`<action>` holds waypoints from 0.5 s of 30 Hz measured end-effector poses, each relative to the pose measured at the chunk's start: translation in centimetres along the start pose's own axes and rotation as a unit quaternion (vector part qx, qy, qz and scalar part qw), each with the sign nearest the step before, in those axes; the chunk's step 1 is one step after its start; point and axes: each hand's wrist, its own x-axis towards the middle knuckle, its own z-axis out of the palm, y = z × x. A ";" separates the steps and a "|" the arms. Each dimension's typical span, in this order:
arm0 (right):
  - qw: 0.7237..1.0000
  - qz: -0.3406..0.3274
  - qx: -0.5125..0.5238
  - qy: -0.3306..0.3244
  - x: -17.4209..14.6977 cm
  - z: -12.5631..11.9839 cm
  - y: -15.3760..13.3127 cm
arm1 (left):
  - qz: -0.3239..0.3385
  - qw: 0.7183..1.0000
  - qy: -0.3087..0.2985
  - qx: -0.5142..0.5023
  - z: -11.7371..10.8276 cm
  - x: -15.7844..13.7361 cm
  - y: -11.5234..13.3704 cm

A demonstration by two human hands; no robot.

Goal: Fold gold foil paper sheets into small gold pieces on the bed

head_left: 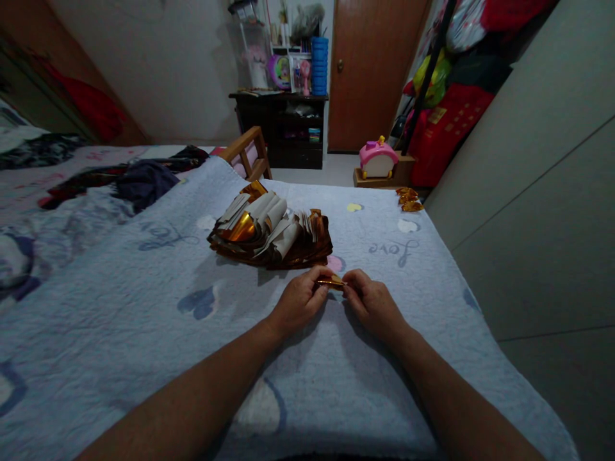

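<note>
Between my fingertips is a small folded piece of gold foil paper [331,282], held low over the bedspread. My left hand [300,298] pinches its left end, and my right hand [372,301] closes on its right end. Just beyond my left hand lies a big loose pile of gold foil paper sheets [288,240], some curled with their pale backs up. At the far right corner of the bed sit several folded gold foil pieces [408,199] in a small cluster.
The light blue patterned bedspread [192,365] spreads under everything. Dark crumpled clothes [147,186] lie at the left. A wooden chair [247,153] and a pink toy [378,160] stand past the far edge. A pale cabinet [538,211] borders the right side.
</note>
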 end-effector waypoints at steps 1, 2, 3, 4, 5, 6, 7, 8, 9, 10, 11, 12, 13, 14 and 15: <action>1.000 0.000 -0.003 -0.001 0.0 0.0 -0.1 | -0.004 1.000 0.008 0.012 0.0 0.0 0.0; 1.000 0.001 -0.007 -0.001 0.0 0.0 -0.1 | -0.008 0.999 0.018 0.030 0.0 0.0 0.1; 1.000 0.003 -0.012 0.002 0.0 0.0 -0.2 | -0.009 0.998 0.030 0.050 0.0 0.0 0.0; 1.000 0.007 -0.017 0.006 0.0 0.0 -0.2 | -0.007 0.996 0.044 0.072 0.0 0.0 0.0; 1.000 0.011 -0.022 0.010 0.0 0.0 -0.3 | -0.002 0.994 0.057 0.091 0.0 -0.1 -0.1; 0.999 0.017 -0.027 0.014 0.0 0.0 -0.3 | 0.005 0.992 0.067 0.106 0.1 -0.1 -0.2; 0.999 0.023 -0.032 0.016 0.0 0.0 -0.2 | 0.015 0.990 0.075 0.115 0.1 -0.1 -0.3; 0.999 0.028 -0.036 0.016 0.0 0.0 -0.2 | 0.025 0.989 0.080 0.119 0.1 -0.1 -0.4; 0.999 0.032 -0.039 0.016 0.0 0.0 -0.1 | 0.034 0.989 0.081 0.121 0.2 -0.1 -0.5; 0.998 0.034 -0.042 0.015 0.0 0.0 -0.1 | 0.041 0.988 0.080 0.122 0.2 -0.2 -0.6; 0.998 0.035 -0.044 0.015 0.1 0.0 0.0 | 0.046 0.988 0.079 0.122 0.2 -0.2 -0.6; 0.998 0.035 -0.045 0.015 0.1 0.0 0.0 | 0.048 0.988 0.077 0.125 0.3 -0.2 -0.7; 0.998 0.034 -0.047 0.013 0.1 0.0 0.1 | 0.048 0.988 0.074 0.130 0.3 -0.2 -0.7; 0.998 0.033 -0.048 0.011 0.0 0.0 0.1 | 0.047 0.987 0.070 0.137 0.4 -0.2 -0.7; 0.998 0.032 -0.049 0.009 0.0 0.0 0.1 | 0.045 0.986 0.066 0.145 0.4 -0.2 -0.6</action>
